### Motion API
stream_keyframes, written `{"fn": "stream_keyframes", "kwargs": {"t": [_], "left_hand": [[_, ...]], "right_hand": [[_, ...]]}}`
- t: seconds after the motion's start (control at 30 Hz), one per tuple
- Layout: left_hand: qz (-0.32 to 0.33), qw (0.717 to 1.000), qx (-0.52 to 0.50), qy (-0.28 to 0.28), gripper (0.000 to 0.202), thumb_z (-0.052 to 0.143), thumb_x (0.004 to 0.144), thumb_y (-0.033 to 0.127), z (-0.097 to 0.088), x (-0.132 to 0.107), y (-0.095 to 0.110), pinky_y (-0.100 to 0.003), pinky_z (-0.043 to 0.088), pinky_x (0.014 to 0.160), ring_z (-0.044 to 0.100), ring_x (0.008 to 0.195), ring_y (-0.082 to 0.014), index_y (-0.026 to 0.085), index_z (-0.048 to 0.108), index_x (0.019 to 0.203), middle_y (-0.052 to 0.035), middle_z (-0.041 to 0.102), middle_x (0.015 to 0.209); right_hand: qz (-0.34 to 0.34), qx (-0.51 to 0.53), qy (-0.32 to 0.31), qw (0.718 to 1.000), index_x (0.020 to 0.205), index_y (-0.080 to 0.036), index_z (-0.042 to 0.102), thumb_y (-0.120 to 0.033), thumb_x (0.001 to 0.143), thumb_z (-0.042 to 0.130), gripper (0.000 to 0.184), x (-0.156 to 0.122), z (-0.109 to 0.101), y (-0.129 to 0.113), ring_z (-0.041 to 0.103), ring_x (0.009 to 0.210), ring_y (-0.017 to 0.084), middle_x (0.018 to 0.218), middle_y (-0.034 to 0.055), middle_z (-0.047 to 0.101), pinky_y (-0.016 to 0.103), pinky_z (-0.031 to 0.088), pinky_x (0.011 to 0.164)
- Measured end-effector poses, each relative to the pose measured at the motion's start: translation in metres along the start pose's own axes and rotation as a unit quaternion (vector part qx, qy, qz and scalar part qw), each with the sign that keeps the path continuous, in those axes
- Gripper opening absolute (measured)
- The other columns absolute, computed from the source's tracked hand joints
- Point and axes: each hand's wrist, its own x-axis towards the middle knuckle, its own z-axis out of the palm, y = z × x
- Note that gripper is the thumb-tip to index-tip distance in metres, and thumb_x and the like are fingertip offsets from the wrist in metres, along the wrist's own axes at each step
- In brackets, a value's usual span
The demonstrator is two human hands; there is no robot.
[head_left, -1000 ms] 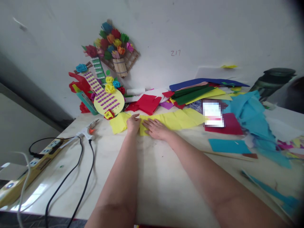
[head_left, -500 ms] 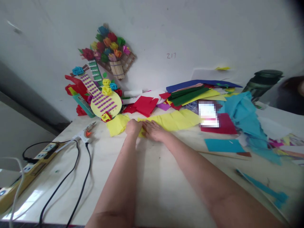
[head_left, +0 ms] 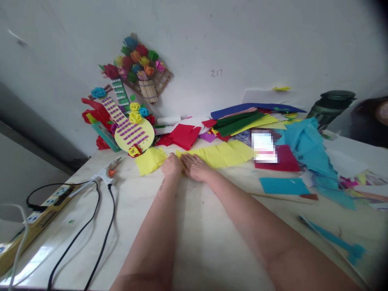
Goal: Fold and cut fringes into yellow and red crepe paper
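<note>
A long strip of yellow paper (head_left: 226,153) lies across the far middle of the pale table (head_left: 194,226). My right hand (head_left: 195,167) lies flat on the strip's left end, fingers stretched out. My left hand (head_left: 171,165) sits just to its left with fingers curled under, pressing on the same end of the strip; whether it pinches the paper is hidden. A smaller yellow paper piece (head_left: 148,160) lies to the left of my left hand.
A glue gun (head_left: 108,172) with a black cord and a power strip (head_left: 39,210) lie at the left. A paper guitar (head_left: 127,127) and paper flowers (head_left: 139,64) lean on the wall. Red paper (head_left: 184,135), stacked coloured sheets (head_left: 248,117), blue paper (head_left: 312,149) and a dark bottle (head_left: 332,105) crowd the right.
My left hand has curled from fingers partly out into a closed shape on the strip's end. The view has shifted slightly; my right hand stays flat in place.
</note>
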Motion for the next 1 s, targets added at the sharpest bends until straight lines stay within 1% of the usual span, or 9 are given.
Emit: {"fn": "stream_keyframes", "kwargs": {"t": [0.07, 0.13, 0.23, 0.4, 0.5, 0.57, 0.63, 0.8, 1.0], "left_hand": [[-0.01, 0.996, 0.09, 0.019, 0.026, 0.041, 0.079, 0.027, -0.001, 0.0, 0.001, -0.039, 0.041, 0.072, 0.058, 0.089, -0.0298, 0.013, 0.052, 0.097, -0.019, 0.061, 0.091], [-0.02, 0.99, 0.139, 0.027, 0.026, 0.039, 0.08, 0.027, -0.002, 0.0, 0.002, -0.036, 0.043, 0.07, 0.06, 0.086, -0.027, 0.014, 0.052, 0.099, -0.0164, 0.062, 0.091], [-0.03, 0.987, 0.154, 0.029, 0.027, 0.039, 0.08, 0.026, -0.005, -0.002, 0.004, -0.034, 0.044, 0.069, 0.06, 0.087, -0.0251, 0.015, 0.052, 0.101, -0.0146, 0.063, 0.092], [-0.043, 0.989, 0.136, 0.027, 0.031, 0.034, 0.082, 0.029, -0.01, -0.003, 0.006, -0.034, 0.044, 0.071, 0.06, 0.088, -0.0242, 0.014, 0.053, 0.102, -0.016, 0.062, 0.097], [-0.038, 0.992, 0.119, 0.007, 0.041, 0.034, 0.081, 0.041, -0.014, -0.001, 0.006, -0.036, 0.044, 0.073, 0.058, 0.091, -0.0264, 0.012, 0.056, 0.099, -0.0168, 0.062, 0.098], [-0.028, 0.992, 0.12, -0.018, 0.053, 0.037, 0.076, 0.055, -0.017, 0.002, 0.005, -0.037, 0.044, 0.074, 0.057, 0.093, -0.0288, 0.011, 0.059, 0.096, -0.0178, 0.061, 0.099], [-0.02, 0.991, 0.129, -0.042, 0.061, 0.041, 0.069, 0.062, -0.018, 0.004, 0.005, -0.037, 0.044, 0.075, 0.056, 0.095, -0.0301, 0.01, 0.06, 0.095, -0.0186, 0.061, 0.101], [-0.014, 0.988, 0.144, -0.061, 0.054, 0.049, 0.067, 0.055, -0.017, 0.007, 0.006, -0.035, 0.044, 0.076, 0.055, 0.097, -0.0292, 0.011, 0.06, 0.098, -0.0175, 0.059, 0.106], [0.022, 0.988, 0.144, -0.045, 0.039, 0.049, 0.072, 0.042, -0.012, 0.006, 0.006, -0.033, 0.044, 0.074, 0.056, 0.096, -0.0266, 0.015, 0.059, 0.098, -0.0134, 0.061, 0.103]], "right_hand": [[0.011, 0.002, 0.007, 1.0, 0.136, -0.01, 0.022, -0.043, 0.085, 0.015, 0.061, 0.0, 0.001, 0.001, 0.009, 0.132, 0.02, 0.143, 0.0057, 0.018, 0.04, 0.007, 0.106], [0.023, 0.007, 0.019, 1.0, 0.136, -0.011, 0.022, -0.045, 0.086, 0.012, 0.061, 0.0, 0.001, 0.003, 0.01, 0.132, 0.02, 0.143, 0.0052, 0.019, 0.04, 0.008, 0.106], [0.039, 0.005, 0.035, 0.999, 0.135, -0.012, 0.024, -0.046, 0.086, 0.012, 0.062, 0.0, 0.002, 0.007, 0.01, 0.131, 0.02, 0.143, 0.0056, 0.019, 0.04, 0.008, 0.106], [0.063, 0.002, 0.036, 0.997, 0.135, -0.013, 0.026, -0.046, 0.085, 0.013, 0.061, -0.001, 0.001, 0.01, 0.011, 0.131, 0.02, 0.143, 0.0053, 0.02, 0.041, 0.008, 0.105], [0.064, 0.005, 0.031, 0.997, 0.135, -0.011, 0.026, -0.047, 0.085, 0.013, 0.063, -0.002, -0.001, 0.01, 0.01, 0.131, 0.021, 0.143, 0.006, 0.019, 0.041, 0.008, 0.105], [0.064, 0.007, 0.026, 0.998, 0.135, -0.01, 0.024, -0.047, 0.085, 0.014, 0.063, -0.002, -0.002, 0.009, 0.01, 0.131, 0.021, 0.143, 0.0063, 0.018, 0.041, 0.007, 0.105], [0.065, 0.006, 0.019, 0.998, 0.136, -0.01, 0.023, -0.046, 0.085, 0.015, 0.063, -0.002, -0.003, 0.009, 0.009, 0.132, 0.021, 0.143, 0.0059, 0.017, 0.04, 0.006, 0.106], [0.065, 0.006, 0.005, 0.998, 0.136, -0.01, 0.022, -0.048, 0.085, 0.014, 0.064, -0.002, -0.005, 0.009, 0.006, 0.132, 0.021, 0.144, 0.0058, 0.015, 0.04, 0.004, 0.106], [0.064, 0.009, 0.009, 0.998, 0.136, -0.009, 0.021, -0.05, 0.084, 0.013, 0.067, -0.003, -0.006, 0.008, 0.008, 0.132, 0.021, 0.143, 0.0074, 0.016, 0.041, 0.005, 0.105]]}}
